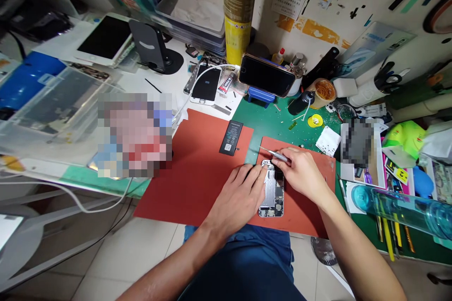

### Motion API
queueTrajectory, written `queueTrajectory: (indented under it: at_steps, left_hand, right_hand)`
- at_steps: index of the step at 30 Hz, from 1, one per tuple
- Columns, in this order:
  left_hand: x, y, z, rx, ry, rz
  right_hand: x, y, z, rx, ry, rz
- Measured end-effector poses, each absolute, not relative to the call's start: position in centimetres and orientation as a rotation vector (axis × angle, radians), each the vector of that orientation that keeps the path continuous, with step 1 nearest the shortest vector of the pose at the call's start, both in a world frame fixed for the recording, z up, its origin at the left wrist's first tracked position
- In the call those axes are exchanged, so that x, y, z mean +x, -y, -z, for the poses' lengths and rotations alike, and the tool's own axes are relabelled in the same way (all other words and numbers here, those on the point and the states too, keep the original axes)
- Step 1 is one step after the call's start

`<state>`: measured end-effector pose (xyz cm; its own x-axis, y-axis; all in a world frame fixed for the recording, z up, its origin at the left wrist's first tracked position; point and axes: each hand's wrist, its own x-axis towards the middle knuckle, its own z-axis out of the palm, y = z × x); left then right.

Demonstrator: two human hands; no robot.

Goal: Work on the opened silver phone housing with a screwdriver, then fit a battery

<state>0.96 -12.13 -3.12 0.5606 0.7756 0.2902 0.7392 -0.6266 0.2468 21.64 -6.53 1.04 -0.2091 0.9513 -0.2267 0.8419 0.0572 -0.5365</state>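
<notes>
An opened phone (pixel 271 197), its inner metal plate and circuit boards exposed, lies on the red mat (pixel 190 174) near the table's front edge. My left hand (pixel 243 188) is closed at the phone's upper left side, with bent fingers pressed against it. My right hand (pixel 300 169) grips a slim silver tool (pixel 280 155) with a knurled handle and a thin tip pointing left, above the phone's top end. Its fingertips also reach down to the phone's upper right part; what they touch there is hidden. Left of the hands lies a black phone battery (pixel 231 137).
A phone (pixel 266 75) leans on a blue stand (pixel 261 95) behind the mat. A tall spray can (pixel 238 14) stands at the back. On the right are a bowl of tan paste (pixel 324 90), a white tray (pixel 379 169) and a clear blue bottle (pixel 399 209). A cable (pixel 208 69) crosses the left.
</notes>
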Motion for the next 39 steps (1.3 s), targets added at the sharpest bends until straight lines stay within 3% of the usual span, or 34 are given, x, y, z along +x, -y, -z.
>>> queueTrajectory:
  at_steps: [12,39]
  left_hand:
    - [0.9,12.3,3.1,2.711,-1.332,-0.566]
    - [0.9,12.3,3.2,2.758,-1.339,-0.536]
  right_hand:
    - [20.6,7.1,-1.0,-2.014,1.872,-0.944]
    - [21.2,8.2,-1.4,-1.961,1.752,-0.883]
